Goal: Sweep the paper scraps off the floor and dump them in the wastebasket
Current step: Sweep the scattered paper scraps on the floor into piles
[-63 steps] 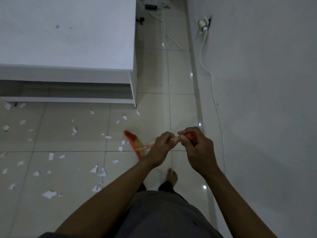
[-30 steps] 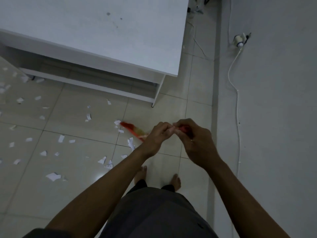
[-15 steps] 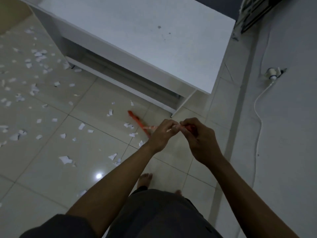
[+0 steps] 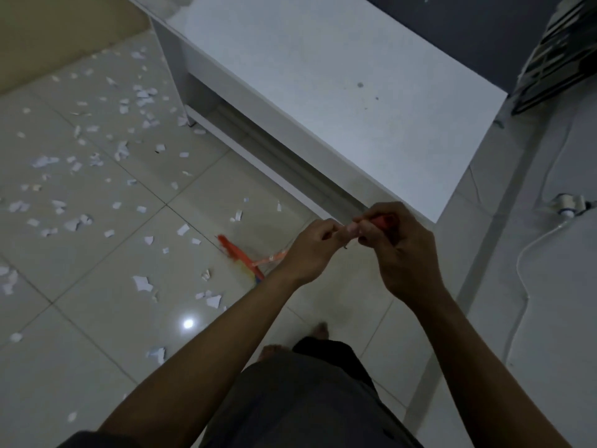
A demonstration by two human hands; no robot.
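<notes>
Broom (image 4: 239, 257) gripped by both hands: left hand (image 4: 311, 250) curled round handle lower down, right hand (image 4: 402, 253) curled round red top end. Red broom head held low at tiled floor (image 4: 97, 334), near white table (image 4: 355, 92). Paper scraps (image 4: 142, 282) scattered over floor left of broom head, many more farther left.

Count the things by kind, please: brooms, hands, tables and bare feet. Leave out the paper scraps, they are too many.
broom: 1
hands: 2, the left hand and the right hand, both gripping the broom's handle
table: 1
bare feet: 2
Total: 6
</notes>
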